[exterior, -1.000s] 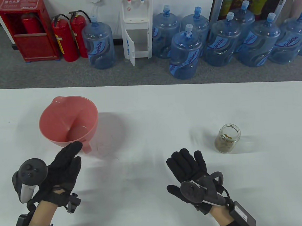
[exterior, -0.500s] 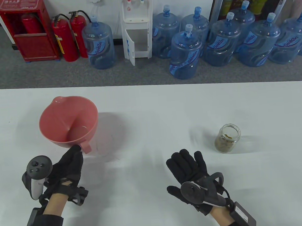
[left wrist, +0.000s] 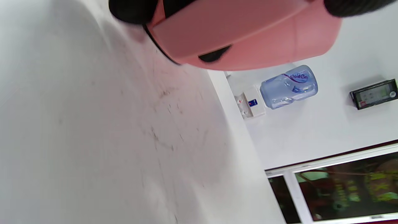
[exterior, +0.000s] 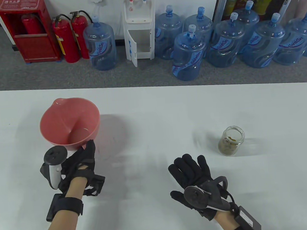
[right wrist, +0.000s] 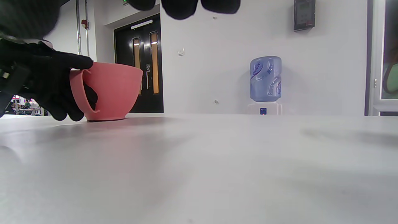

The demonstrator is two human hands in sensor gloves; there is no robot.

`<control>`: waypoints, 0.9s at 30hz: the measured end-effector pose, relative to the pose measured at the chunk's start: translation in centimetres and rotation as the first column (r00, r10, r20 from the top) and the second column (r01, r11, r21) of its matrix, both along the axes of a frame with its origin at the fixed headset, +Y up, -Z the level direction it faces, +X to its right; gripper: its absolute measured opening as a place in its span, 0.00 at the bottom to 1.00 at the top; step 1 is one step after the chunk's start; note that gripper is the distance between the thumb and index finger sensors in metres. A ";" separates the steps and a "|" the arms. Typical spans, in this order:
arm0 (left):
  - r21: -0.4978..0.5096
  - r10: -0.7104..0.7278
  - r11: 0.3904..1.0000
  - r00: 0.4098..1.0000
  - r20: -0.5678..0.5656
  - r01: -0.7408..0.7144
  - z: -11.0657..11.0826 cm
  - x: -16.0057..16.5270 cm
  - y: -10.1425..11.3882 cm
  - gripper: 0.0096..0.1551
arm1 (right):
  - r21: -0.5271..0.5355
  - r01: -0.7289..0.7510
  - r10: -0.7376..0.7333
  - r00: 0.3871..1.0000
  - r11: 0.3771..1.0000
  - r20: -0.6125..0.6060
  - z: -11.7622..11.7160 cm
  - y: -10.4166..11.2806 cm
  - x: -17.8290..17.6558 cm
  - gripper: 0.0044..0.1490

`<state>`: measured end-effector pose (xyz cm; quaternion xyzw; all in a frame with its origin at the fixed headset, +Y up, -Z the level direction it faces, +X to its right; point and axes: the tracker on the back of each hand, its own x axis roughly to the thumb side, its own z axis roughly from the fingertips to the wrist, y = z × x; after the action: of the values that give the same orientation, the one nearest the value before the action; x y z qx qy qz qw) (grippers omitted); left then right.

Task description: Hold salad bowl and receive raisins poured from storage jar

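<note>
Bowl [exterior: 69, 124] is the pink one sitting on the left side of the white tabletop [exterior: 153, 115], upright, with a pour spout on the far rim and a loop handle [right wrist: 83, 90] on the near side. Left hand [exterior: 79, 163] has got that handle: from the right wrist view you can see the thumb lying over the top of the loop and a fingertip poking through it, so it's gripping the handle while the bowl's base sits flat on the tabletop. Left wrist view is basically just pink bowl wall up close with black fingers [left wrist: 132, 11] at the top edge.

Jar [exterior: 231, 140] is over on the right, standing upright with no lid on, brownish raisins filling the lower part. Well apart from the bowl.

Right hand [exterior: 192, 174] is lying palm down on the tabletop with the fingers spread out flat, holding nothing, near the jar but not touching it.
</note>
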<state>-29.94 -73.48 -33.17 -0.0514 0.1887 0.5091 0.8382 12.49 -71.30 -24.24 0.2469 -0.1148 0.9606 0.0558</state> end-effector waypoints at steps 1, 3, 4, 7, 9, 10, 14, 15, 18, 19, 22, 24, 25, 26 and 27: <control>0.027 -0.038 0.999 0.999 -0.010 0.038 -0.1 -0.2 0.4 0.40 | 0.002 -0.001 0.001 1.000 1.000 0.000 0.0 0.0 0.0 0.57; 0.068 -0.080 0.994 0.996 -0.031 0.082 -0.1 -0.5 1.0 0.34 | 0.000 0.001 -0.001 1.000 1.000 0.001 0.0 0.1 0.1 0.57; 0.076 -0.079 0.994 0.997 -0.026 0.081 -0.1 -0.7 1.0 0.33 | -0.004 0.004 -0.004 1.000 1.000 0.002 -0.1 0.1 0.2 0.57; 0.149 0.027 0.989 1.000 -0.006 -0.026 0.2 -1.8 0.4 0.27 | -0.011 0.002 -0.002 1.000 1.000 0.005 -0.3 -0.1 0.2 0.57; 0.212 0.092 0.972 0.995 0.026 -0.096 0.4 -2.6 0.1 0.23 | -0.018 0.003 -0.003 1.000 1.000 0.006 -0.4 -0.2 0.3 0.57; 0.257 0.130 0.955 0.989 0.072 -0.145 0.8 -2.7 0.0 0.21 | -0.021 0.002 -0.002 1.000 1.000 0.004 -0.4 -0.2 0.3 0.57; 0.395 0.113 0.890 0.950 0.291 -0.227 2.5 -1.0 1.8 0.19 | -0.023 0.008 -0.008 1.000 1.000 0.003 -0.4 -0.1 0.3 0.57; 0.416 0.107 0.877 0.941 0.320 -0.241 2.8 -0.6 2.1 0.19 | -0.024 0.010 -0.010 1.000 1.000 0.003 -0.4 -0.2 0.3 0.57; 0.423 0.174 0.821 0.873 0.455 -0.384 4.5 1.5 3.0 0.19 | -0.016 0.024 -0.024 1.000 1.000 0.003 -0.5 -0.1 0.3 0.57; 0.410 0.187 0.814 0.854 0.486 -0.412 4.9 2.2 3.0 0.19 | -0.017 0.032 -0.032 0.999 0.999 0.003 -0.5 0.0 0.3 0.57; 0.363 0.198 0.796 0.776 0.598 -0.484 6.3 4.7 2.2 0.19 | -0.017 0.045 -0.044 0.999 0.999 0.005 -0.5 0.0 0.3 0.57; 0.327 0.229 0.777 0.725 0.649 -0.538 6.8 5.9 1.6 0.19 | -0.016 0.045 -0.045 0.999 0.999 0.007 -0.5 0.0 0.4 0.57; 0.303 0.245 0.765 0.692 0.679 -0.568 7.0 6.4 1.4 0.19 | -0.020 0.046 -0.046 0.999 0.999 0.008 -0.5 0.1 0.4 0.57; 0.295 0.247 0.762 0.680 0.691 -0.576 7.1 6.7 1.3 0.19 | -0.022 0.046 -0.046 0.999 0.999 0.009 -0.6 0.0 0.4 0.57; 0.289 0.245 0.758 0.666 0.705 -0.584 7.1 6.9 1.2 0.19 | -0.024 0.046 -0.046 0.999 0.999 0.011 -0.6 0.0 0.5 0.57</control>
<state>-23.02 -72.25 -26.03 -0.0456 -0.2558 0.6754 0.6902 12.95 -71.28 -24.83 0.2387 -0.1089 0.9616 0.0803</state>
